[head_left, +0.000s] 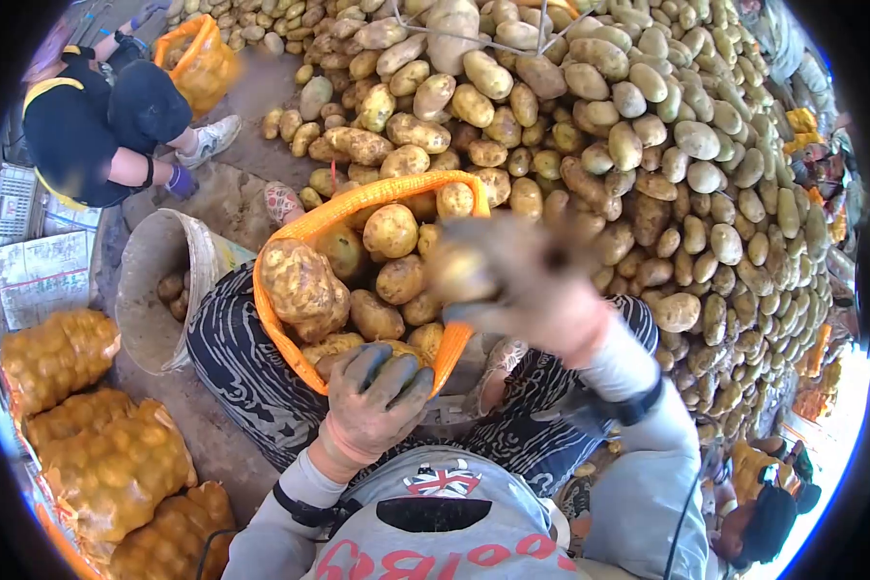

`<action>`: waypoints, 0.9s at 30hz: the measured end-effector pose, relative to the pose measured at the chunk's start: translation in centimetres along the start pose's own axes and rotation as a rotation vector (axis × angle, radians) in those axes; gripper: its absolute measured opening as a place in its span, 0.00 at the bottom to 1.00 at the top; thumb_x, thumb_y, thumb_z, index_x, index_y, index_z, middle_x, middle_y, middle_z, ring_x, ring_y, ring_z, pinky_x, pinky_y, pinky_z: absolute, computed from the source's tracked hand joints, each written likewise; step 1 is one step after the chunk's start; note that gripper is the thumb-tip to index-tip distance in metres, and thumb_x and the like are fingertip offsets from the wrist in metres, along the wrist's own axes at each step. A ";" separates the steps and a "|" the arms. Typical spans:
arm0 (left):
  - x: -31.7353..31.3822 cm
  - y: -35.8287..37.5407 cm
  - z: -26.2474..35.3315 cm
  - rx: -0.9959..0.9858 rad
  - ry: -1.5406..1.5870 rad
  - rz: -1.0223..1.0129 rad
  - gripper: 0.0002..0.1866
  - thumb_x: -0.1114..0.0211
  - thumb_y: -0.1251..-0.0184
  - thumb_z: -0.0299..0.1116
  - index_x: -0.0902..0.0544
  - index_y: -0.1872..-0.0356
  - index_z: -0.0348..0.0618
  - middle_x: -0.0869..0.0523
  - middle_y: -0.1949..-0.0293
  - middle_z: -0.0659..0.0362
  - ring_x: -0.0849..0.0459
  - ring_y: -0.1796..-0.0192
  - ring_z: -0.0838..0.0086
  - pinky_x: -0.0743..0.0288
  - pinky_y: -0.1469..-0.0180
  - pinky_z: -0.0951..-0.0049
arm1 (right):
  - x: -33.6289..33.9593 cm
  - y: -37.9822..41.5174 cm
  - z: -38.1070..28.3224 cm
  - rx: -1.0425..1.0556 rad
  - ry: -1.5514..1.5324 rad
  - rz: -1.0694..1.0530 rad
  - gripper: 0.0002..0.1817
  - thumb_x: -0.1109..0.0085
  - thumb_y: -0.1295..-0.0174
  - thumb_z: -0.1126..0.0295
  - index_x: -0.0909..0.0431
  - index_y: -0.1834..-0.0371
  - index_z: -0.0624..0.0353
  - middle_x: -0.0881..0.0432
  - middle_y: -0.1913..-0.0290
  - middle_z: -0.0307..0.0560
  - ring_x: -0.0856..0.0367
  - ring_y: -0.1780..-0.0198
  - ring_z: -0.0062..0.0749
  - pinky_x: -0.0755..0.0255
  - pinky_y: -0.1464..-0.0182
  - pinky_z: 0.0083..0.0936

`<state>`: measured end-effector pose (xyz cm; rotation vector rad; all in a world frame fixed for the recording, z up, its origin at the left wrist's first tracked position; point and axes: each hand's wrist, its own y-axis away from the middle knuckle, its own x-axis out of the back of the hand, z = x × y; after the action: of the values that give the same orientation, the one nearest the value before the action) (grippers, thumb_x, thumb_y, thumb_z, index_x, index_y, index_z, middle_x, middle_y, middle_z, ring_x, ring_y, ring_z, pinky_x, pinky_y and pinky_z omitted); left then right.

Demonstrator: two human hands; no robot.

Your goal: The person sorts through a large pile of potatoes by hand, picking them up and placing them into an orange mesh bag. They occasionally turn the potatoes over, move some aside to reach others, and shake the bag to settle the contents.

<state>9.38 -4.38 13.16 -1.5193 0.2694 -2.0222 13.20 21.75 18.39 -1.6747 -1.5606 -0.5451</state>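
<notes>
Apparently, bagging is the step in hand: in the head view, the left hand [375, 398] grips the near rim of the orange bag [358, 201], and the blurred right hand [536, 280] seems closed around a potato [462, 275] at its right side. Next calls for releasing that inside.

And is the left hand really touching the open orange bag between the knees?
Touching. The head view shows it: the left hand lies across the near rim of the orange bag, its fingers curled over the edge.
</notes>
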 end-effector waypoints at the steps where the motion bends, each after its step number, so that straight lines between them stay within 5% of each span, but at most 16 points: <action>1: 0.1 0.2 -0.1 0.004 -0.016 0.015 0.21 0.26 0.63 0.34 0.13 0.59 0.49 0.20 0.52 0.60 0.24 0.48 0.56 0.27 0.50 0.54 | -3.6 0.1 0.0 0.030 -0.005 -0.079 0.36 0.26 0.50 0.67 0.28 0.34 0.56 0.25 0.42 0.59 0.20 0.45 0.52 0.23 0.43 0.37; 4: -0.2 -0.1 0.0 -0.026 0.003 0.031 0.18 0.26 0.61 0.34 0.14 0.63 0.48 0.20 0.55 0.61 0.24 0.51 0.56 0.28 0.51 0.55 | -10.8 0.6 0.8 -0.054 0.105 -0.307 0.25 0.34 0.45 0.71 0.23 0.42 0.57 0.28 0.45 0.59 0.21 0.49 0.57 0.23 0.47 0.39; 9: 0.5 0.5 -0.4 -0.018 0.040 -0.007 0.16 0.28 0.58 0.35 0.15 0.62 0.49 0.21 0.56 0.63 0.24 0.51 0.59 0.30 0.51 0.56 | -7.9 -1.3 1.6 -0.013 -0.185 -0.338 0.18 0.38 0.41 0.73 0.21 0.46 0.58 0.23 0.48 0.57 0.20 0.47 0.53 0.23 0.46 0.37; 12: 0.6 -0.1 -0.8 0.017 0.092 -0.027 0.18 0.25 0.62 0.35 0.14 0.63 0.51 0.21 0.58 0.63 0.25 0.53 0.59 0.31 0.52 0.57 | -2.4 -1.8 3.0 -0.264 -0.202 0.080 0.15 0.35 0.39 0.67 0.17 0.50 0.59 0.17 0.55 0.55 0.17 0.50 0.51 0.23 0.46 0.38; 14: 0.6 -0.4 -0.8 0.048 0.117 -0.044 0.19 0.24 0.63 0.36 0.14 0.64 0.52 0.21 0.58 0.63 0.25 0.53 0.59 0.31 0.52 0.57 | -0.9 -0.2 6.9 -0.445 -0.012 0.130 0.15 0.36 0.38 0.62 0.16 0.53 0.59 0.15 0.56 0.55 0.16 0.52 0.51 0.22 0.48 0.38; 16: 0.6 -0.5 -0.8 0.061 0.119 -0.050 0.20 0.24 0.64 0.38 0.13 0.63 0.53 0.21 0.58 0.64 0.25 0.53 0.60 0.31 0.52 0.57 | 0.5 2.2 11.3 -0.632 0.362 -0.148 0.18 0.39 0.42 0.57 0.15 0.54 0.55 0.14 0.54 0.54 0.14 0.53 0.49 0.21 0.50 0.39; 18: 0.8 -0.5 -0.9 0.079 0.112 -0.062 0.20 0.24 0.63 0.39 0.13 0.62 0.54 0.21 0.59 0.64 0.25 0.54 0.60 0.30 0.52 0.57 | 2.8 4.2 17.2 -0.887 0.448 -0.144 0.18 0.38 0.44 0.54 0.13 0.59 0.53 0.13 0.58 0.54 0.14 0.55 0.51 0.19 0.51 0.40; 21: 1.0 -0.5 -0.9 0.070 0.104 -0.168 0.22 0.24 0.61 0.44 0.13 0.58 0.55 0.19 0.55 0.64 0.22 0.50 0.59 0.29 0.50 0.58 | 4.3 9.1 32.3 -1.054 0.963 -0.069 0.11 0.41 0.37 0.59 0.13 0.70 0.49 0.11 0.64 0.46 0.11 0.60 0.38 0.18 0.59 0.41; 22: 1.6 -0.5 -0.8 0.087 0.060 -0.200 0.23 0.24 0.60 0.45 0.13 0.57 0.55 0.19 0.54 0.64 0.22 0.49 0.59 0.28 0.49 0.57 | 6.9 11.7 36.3 -1.084 0.902 -0.227 0.19 0.43 0.32 0.54 0.16 0.50 0.55 0.13 0.53 0.53 0.15 0.48 0.48 0.19 0.49 0.39; 23: 1.9 -0.5 -0.9 0.085 0.089 -0.231 0.23 0.25 0.58 0.45 0.14 0.56 0.55 0.18 0.53 0.63 0.21 0.49 0.59 0.27 0.49 0.57 | 7.9 6.9 30.4 -1.276 0.537 -0.002 0.22 0.44 0.31 0.52 0.17 0.43 0.54 0.14 0.47 0.52 0.16 0.45 0.51 0.20 0.46 0.41; 27: 1.1 -0.9 -0.9 0.133 0.168 -0.087 0.20 0.26 0.50 0.41 0.15 0.53 0.54 0.19 0.51 0.60 0.19 0.50 0.60 0.23 0.50 0.57 | 4.1 7.5 37.1 -1.243 0.568 0.391 0.30 0.41 0.31 0.57 0.32 0.36 0.71 0.23 0.40 0.68 0.21 0.39 0.55 0.27 0.38 0.37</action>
<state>8.03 -4.48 14.19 -1.3029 0.1339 -2.1939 14.11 53.19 -3.14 -2.2614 -0.3643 -1.7996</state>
